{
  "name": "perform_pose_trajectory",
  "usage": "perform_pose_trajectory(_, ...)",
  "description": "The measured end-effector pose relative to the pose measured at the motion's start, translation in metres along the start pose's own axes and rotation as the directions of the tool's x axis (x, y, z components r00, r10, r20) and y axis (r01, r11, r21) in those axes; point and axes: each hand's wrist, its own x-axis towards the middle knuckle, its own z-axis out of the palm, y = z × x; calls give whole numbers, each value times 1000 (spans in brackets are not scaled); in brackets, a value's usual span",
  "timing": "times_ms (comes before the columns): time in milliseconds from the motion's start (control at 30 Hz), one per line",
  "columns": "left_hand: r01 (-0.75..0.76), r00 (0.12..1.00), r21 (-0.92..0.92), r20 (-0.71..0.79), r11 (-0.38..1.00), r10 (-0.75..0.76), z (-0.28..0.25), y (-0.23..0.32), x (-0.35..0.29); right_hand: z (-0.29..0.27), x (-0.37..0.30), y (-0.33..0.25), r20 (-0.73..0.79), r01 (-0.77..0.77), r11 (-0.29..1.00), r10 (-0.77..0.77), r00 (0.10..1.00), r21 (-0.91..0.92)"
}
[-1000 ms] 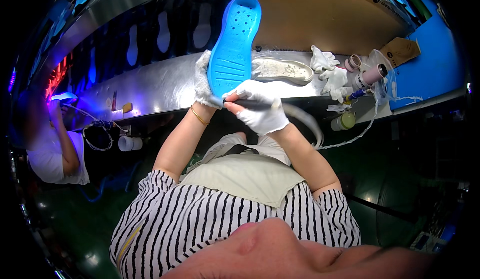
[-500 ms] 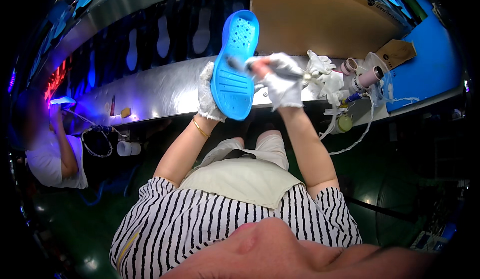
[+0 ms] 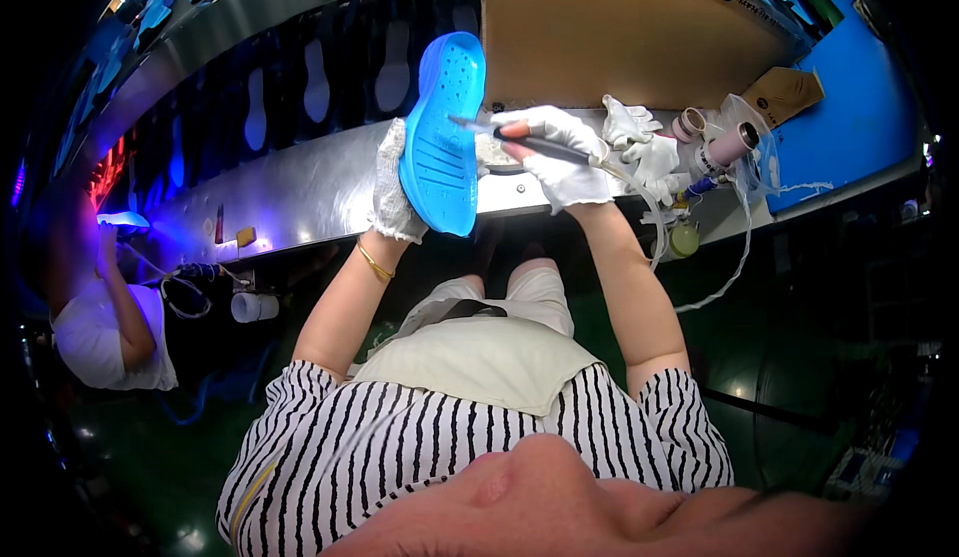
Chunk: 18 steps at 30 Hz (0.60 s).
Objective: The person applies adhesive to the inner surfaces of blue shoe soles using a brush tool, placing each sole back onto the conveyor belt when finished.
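Note:
A blue shoe sole (image 3: 440,162), with small holes at its far end and long grooves toward its near end, is held up above the metal bench. My left hand (image 3: 392,185), in a whitish knit glove, is closed around its left edge. In my gloved right hand (image 3: 567,172) is a slim brush (image 3: 544,145) with a dark handle, and a pale tube runs from its rear end. The brush tip is over the middle of the sole's inner face; whether it touches cannot be made out. Bare fingertips show at the right glove's end.
Behind the metal bench (image 3: 310,187) stands a large cardboard sheet (image 3: 619,42). White gloves (image 3: 649,147), pink spools (image 3: 734,144) and a greenish jar (image 3: 684,238) lie at the right beside a blue panel (image 3: 839,107). At far left a person (image 3: 115,332) works under purple light.
The sole has shifted left and been tilted so its side wall shows more. My right hand was blurred by motion before and is now sharp, with the brush a little lower on the sole.

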Motion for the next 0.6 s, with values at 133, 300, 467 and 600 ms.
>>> perform_pose_trajectory(133, -30, 999, 76, -11, 997, 31, 13, 8, 3, -2, 10, -15, 359, 428, 820, -297, 885, -379)
perform_pose_trajectory(300, -56, 998, 259, -5, 964, 59, 11, 19, 3, -13, -10, -50, 454, 313, 839, -90, 886, -445)
perform_pose_trajectory(467, -164, 969, 296, 225, 941, 98, 59, 71, 22, -41, -11, -76, 62, 178, 901, -167, 984, -395)
perform_pose_trajectory(600, -343, 770, 241, 626, 908, 125, 126, 133, 108, -60, -22, -65, -268, 50, 990, -84, 960, -131)
